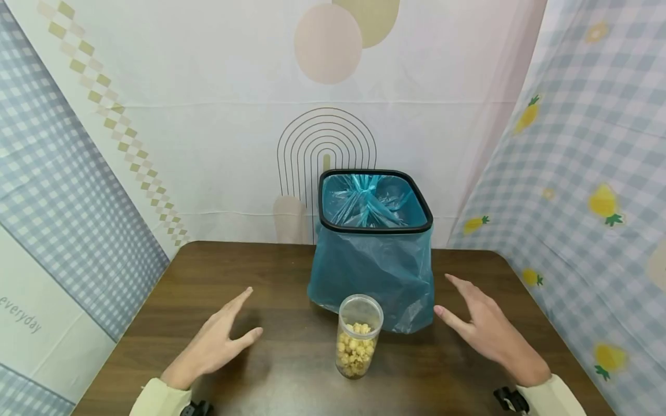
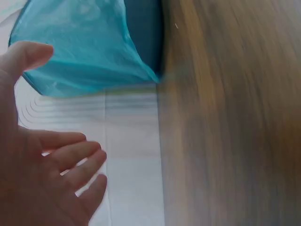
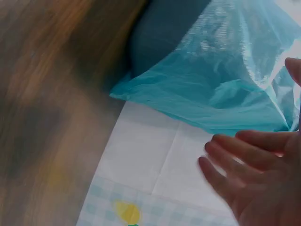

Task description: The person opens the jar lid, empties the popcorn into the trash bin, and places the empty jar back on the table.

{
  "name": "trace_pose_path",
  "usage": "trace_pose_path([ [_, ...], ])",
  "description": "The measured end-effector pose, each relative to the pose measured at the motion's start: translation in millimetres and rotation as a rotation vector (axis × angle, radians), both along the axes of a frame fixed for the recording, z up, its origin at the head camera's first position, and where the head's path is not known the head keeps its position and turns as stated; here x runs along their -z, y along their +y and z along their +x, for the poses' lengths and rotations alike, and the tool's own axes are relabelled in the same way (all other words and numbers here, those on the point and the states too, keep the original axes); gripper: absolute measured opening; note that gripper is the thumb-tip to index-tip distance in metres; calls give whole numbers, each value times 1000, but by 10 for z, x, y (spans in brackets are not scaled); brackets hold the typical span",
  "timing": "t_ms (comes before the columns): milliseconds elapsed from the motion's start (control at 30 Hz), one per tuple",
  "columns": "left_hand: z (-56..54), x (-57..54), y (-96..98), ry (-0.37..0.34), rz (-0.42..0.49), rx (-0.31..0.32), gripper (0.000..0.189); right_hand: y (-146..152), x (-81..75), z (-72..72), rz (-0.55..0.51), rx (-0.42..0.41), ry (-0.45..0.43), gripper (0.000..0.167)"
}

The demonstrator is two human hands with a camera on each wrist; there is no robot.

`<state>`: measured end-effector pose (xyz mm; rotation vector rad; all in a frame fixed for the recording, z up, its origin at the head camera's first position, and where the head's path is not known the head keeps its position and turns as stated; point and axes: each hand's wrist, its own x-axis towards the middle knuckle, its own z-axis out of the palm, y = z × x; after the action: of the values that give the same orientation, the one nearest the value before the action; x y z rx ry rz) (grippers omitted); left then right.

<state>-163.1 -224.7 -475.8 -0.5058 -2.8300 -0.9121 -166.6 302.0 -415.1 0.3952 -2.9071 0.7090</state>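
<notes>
A trash bin with a black rim (image 1: pixel 376 230) stands at the back of the table, lined with a blue plastic bag (image 1: pixel 372 271) that hangs over its outside. Inside the bin, the bag is gathered into a knot. In front of it stands an upright clear jar (image 1: pixel 359 338), partly filled with pale yellow popcorn-like pieces. My left hand (image 1: pixel 215 341) hovers left of the jar, fingers extended and thumb apart. To the right of the bin is my right hand (image 1: pixel 486 326), its fingers spread and its thumb near the bag. Both hands hold nothing.
The brown wooden table (image 1: pixel 291 381) ends at a white patterned cloth (image 1: pixel 224 162) behind the bin. Checked cloths hang along both sides, the right one (image 1: pixel 567 173) printed with pineapples and lemons. Black straps sit at both wrists.
</notes>
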Motion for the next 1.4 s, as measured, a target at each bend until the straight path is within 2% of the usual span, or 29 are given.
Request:
trace_pose_path([
  [200,22,-53,162,92,118,81,75,-67,7,42,-72,-76,249,67],
  [333,51,-61,301,116,165,141,76,-173,-14,43,-114,-161,327,66],
  [633,-15,-42,650,146,257,264,79,-480,-61,0,-200,-340,266,73],
  [767,-43,-52,840,113,324,333,81,-613,-53,-7,-208,-373,226,74],
  [867,-59,-42,984,44,394,385,81,-708,-26,-9,-218,-390,207,75],
  [1033,-62,44,1209,-34,468,444,83,-861,40,-21,-239,-426,204,77],
  [1233,-82,195,1474,-66,539,494,89,-996,63,-43,-265,-439,197,78],
  [1400,-85,283,1675,-98,592,486,90,-1051,74,-34,-282,-441,192,79],
])
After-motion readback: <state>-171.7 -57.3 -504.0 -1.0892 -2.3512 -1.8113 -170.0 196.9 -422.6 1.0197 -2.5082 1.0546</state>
